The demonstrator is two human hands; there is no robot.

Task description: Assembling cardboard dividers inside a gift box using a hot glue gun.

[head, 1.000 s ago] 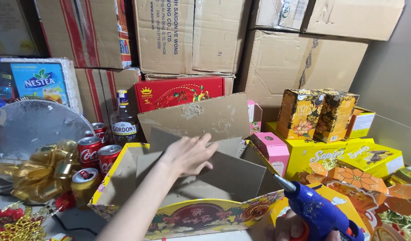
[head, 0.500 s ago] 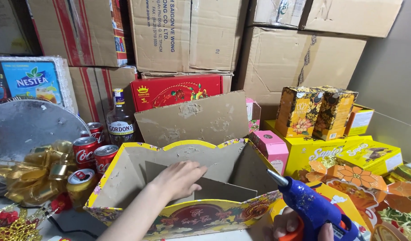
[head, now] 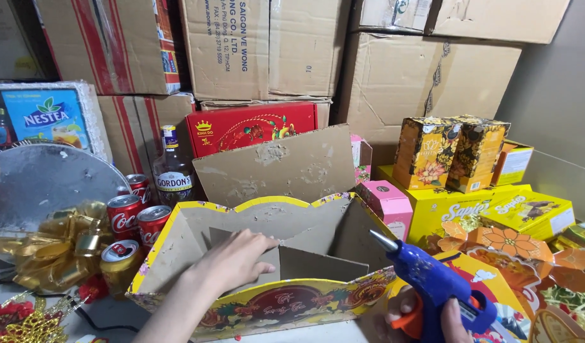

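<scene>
Cardboard insert (head: 305,257) is pressed flat inside the gift box (head: 178,228) by the left hand (head: 232,260), fingers spread; the right hand (head: 432,317)'s grip is closed around a blue glue gun (head: 432,279), kept ready alongside.

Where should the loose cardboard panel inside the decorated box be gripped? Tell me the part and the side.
Grip the cardboard panel by its free top edge, reaching down from above through the open top of the decorated box. The box walls close off every other side. The left hand already presses on its left end, while the right hand holds the blue glue gun.
</scene>
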